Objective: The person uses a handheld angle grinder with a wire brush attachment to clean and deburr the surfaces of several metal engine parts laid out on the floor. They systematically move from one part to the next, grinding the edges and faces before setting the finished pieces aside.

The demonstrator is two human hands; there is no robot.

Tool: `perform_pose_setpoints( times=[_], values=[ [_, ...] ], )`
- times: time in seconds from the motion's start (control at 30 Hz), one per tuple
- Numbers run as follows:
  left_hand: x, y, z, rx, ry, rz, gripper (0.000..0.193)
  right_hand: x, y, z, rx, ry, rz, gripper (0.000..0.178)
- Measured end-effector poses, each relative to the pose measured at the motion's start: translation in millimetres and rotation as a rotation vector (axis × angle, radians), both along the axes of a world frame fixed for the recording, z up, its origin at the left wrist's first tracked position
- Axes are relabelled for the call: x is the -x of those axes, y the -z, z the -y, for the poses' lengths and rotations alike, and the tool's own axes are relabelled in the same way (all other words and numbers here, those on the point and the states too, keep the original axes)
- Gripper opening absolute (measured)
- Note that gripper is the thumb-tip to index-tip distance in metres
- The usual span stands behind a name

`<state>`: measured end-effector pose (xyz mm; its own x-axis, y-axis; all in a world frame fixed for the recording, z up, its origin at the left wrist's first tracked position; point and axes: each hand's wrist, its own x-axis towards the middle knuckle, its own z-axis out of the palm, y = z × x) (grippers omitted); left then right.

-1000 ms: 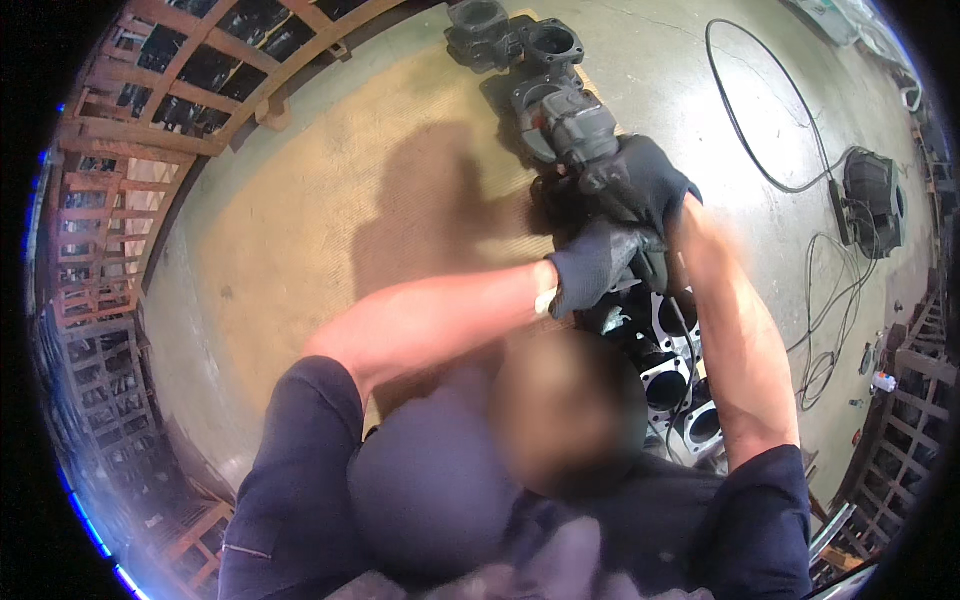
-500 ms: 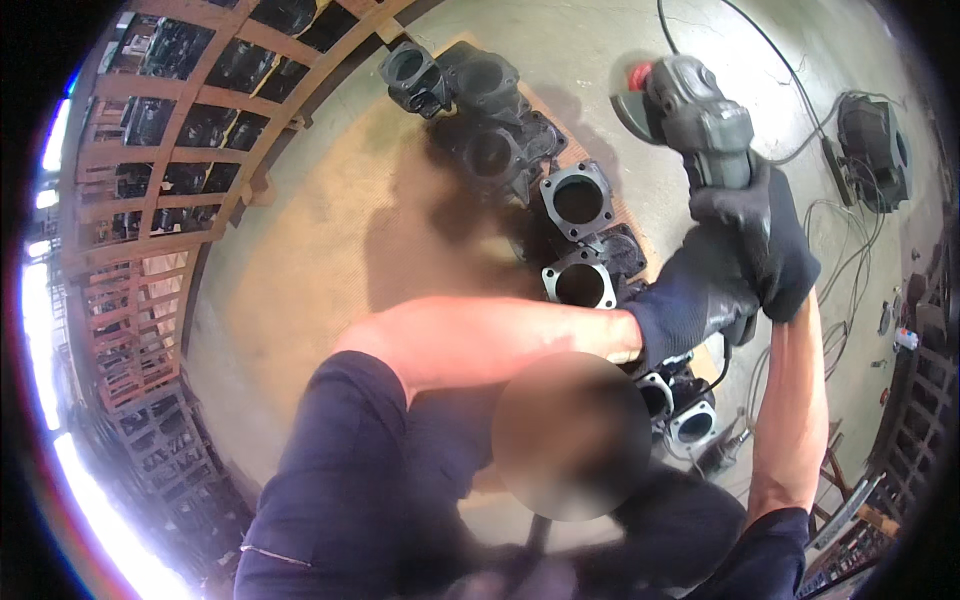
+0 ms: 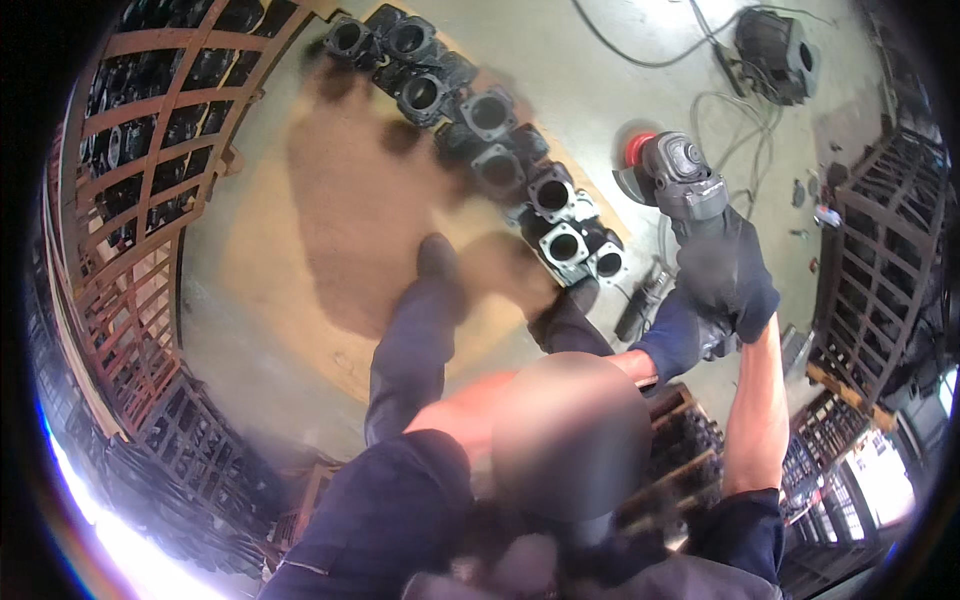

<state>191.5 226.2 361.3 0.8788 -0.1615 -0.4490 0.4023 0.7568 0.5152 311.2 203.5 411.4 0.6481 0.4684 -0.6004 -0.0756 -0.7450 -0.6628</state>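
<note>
Both my gloved hands are wrapped around an angle grinder [image 3: 690, 190], held up to the right of the castings and apart from them. My left hand [image 3: 698, 310] reaches across from the left and is closed on the rear of its body. My right hand [image 3: 750, 285] is closed on the body beside it; the hands overlap, so their exact finger positions are hidden. A red disc [image 3: 640, 150] sits at the grinder's head beside a guard, its rim blurred. Left of it, dark metal castings [image 3: 553, 195] with round bores and flat flanges stand in a slanting row. The nearest flanges [image 3: 564, 243] look bright and bare.
A brown sheet [image 3: 260, 240] lies on the floor under the row. My shoes [image 3: 437, 258] stand near its close end. Cables [image 3: 745, 140] trail on the right, past a dark machine housing [image 3: 775, 60]. Slatted racks [image 3: 150, 140] with dark parts stand left; another rack [image 3: 880, 240] is right.
The view has shifted, now showing more of the casting row, my legs and the right-hand rack. The grinder sits lower in view, farther from the castings, still in both hands.
</note>
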Motion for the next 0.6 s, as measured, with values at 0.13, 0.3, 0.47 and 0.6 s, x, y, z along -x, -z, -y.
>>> perform_pose_setpoints(
  times=[0.13, 0.3, 0.47, 0.6],
  values=[
    [-18, -85, 38, -0.112, -0.082, 0.068, 0.052, -23, -105, 16, 0.062, 0.052, 0.039, 0.048],
    [-53, -160, 28, -0.017, -0.182, 0.188, 0.054, -53, -191, -1, 0.068, -0.001, 0.127, 0.042],
    [-72, -171, -3, -0.040, -0.390, 0.304, 0.050, -51, -225, -67, 0.071, -0.034, 0.181, 0.043],
    [-41, -160, -94, -0.302, -0.263, 0.370, 0.049, -30, -209, -135, 0.057, 0.004, 0.224, 0.044]
  ],
)
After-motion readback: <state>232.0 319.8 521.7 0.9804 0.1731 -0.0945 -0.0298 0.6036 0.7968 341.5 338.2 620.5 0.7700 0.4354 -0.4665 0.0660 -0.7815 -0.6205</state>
